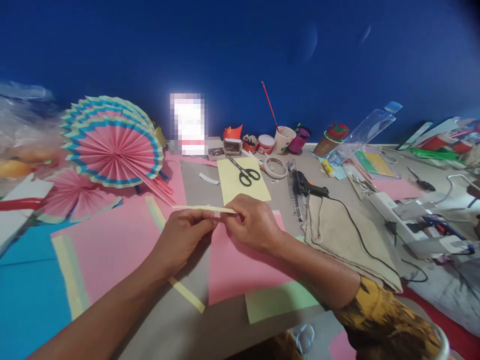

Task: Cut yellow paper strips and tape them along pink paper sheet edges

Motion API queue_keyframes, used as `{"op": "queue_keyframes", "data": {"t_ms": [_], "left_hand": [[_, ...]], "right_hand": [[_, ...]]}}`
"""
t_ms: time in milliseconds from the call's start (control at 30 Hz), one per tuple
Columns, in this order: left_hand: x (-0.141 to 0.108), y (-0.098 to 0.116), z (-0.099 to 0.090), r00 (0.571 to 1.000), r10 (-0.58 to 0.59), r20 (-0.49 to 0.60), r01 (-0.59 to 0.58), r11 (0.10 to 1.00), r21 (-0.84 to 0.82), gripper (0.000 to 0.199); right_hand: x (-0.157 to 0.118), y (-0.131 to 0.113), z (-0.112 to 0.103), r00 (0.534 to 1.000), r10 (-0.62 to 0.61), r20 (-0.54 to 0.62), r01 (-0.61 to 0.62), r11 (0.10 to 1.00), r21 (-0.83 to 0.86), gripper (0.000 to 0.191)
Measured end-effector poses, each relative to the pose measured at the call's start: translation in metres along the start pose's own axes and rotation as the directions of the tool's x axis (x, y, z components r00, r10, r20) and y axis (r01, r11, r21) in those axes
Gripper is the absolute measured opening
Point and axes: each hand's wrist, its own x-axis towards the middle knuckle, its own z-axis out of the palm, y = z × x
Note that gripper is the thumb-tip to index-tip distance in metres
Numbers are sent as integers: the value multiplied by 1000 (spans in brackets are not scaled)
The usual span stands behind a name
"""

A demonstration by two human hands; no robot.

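Note:
My left hand (187, 232) and my right hand (253, 222) come together near the middle, fingertips almost touching. Between them a narrow pale yellow paper strip (204, 207) runs roughly level, pinched by the fingers of both. Below my right hand lies a pink paper sheet (240, 270), with a green sheet (281, 300) partly under its lower edge. Another yellow strip (189, 295) rests on the grey table beneath my left forearm. Behind the hands, black scissors (245, 175) lie on a yellow sheet (232, 187).
Pleated paper fans (116, 152) stand at the left, above pink sheets (112, 250). To the right are a glue gun (313, 189) on a folded cloth (345, 235), its cord, a tape roll (275, 167) and a power strip (397, 215). Cups (284, 139) line the back.

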Motion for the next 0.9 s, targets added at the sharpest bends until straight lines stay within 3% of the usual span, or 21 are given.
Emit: {"op": "queue_keyframes", "data": {"t_ms": [233,533,900], "left_hand": [[-2,-4,2,999,43,32,-39,994,-105,22],[4,-8,-1,992,121,32,-123,992,42,27],[1,-2,1,991,136,14,-137,984,114,27]], "right_hand": [[-2,-2,-5,996,-20,92,28,995,-94,13],[-8,-5,-7,977,-114,181,166,936,-309,18],[-10,-6,-9,971,-146,189,205,916,-345,20]]}}
